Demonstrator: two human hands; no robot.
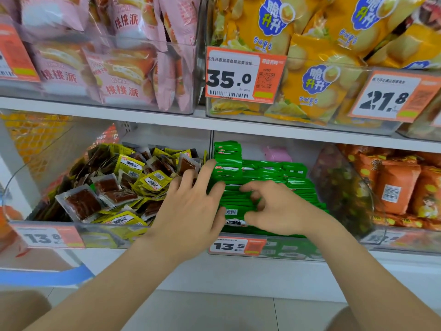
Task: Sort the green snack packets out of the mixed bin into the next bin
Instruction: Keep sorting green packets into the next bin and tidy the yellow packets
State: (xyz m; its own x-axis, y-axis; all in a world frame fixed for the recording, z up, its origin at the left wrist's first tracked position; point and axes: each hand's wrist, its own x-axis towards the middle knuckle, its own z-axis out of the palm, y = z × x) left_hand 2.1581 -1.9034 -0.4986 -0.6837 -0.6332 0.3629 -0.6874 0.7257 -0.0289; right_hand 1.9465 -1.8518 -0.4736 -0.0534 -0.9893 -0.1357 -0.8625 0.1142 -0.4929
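1. Two hands show in the head view, both low down in front of the bottom shelf.
2. Your left hand point(191, 206) has its fingers spread out and straight. It holds nothing. It lies across the wall between two bins, and its longest fingertips touch the green packets point(274, 170).
3. Your right hand point(279, 209) is just beside it, over the front of the next bin point(298, 249). Its fingers and thumb are curled round a bunch of green packets.
4. Lots of green packets fill the next bin in rows, with a taller stack at the back left.
5. Just to the left is the mixed bin point(107, 232). It holds yellow packets point(130, 164) and clear packets point(83, 204) with brown squares inside, all in a jumble.
6. One price tag point(236, 246) on the front of the next bin reads 13.5. Orange bags point(396, 185) sit in the bin to the right.
7. On the shelf above are pink bags point(59, 75) and yellow bags point(317, 87).
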